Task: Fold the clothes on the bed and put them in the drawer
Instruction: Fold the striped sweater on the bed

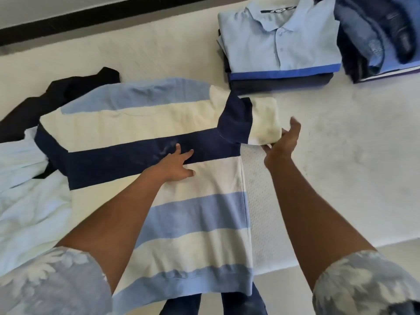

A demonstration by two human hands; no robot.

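A shirt (200,210) with wide stripes of light blue, cream and navy lies spread flat on the white bed (329,169). My left hand (176,164) presses flat on its navy band with straight fingers. My right hand (283,138) holds the cream end of the shirt's right sleeve (263,120), which is lifted and turned in toward the body of the shirt. A stack of folded clothes (279,44), topped by a light blue polo, sits at the back right.
A second pile of dark blue clothes (375,37) lies at the far right corner. A black garment (61,92) and a pale blue garment (25,201) lie unfolded at the left. A dark bed frame edge (68,21) runs along the back.
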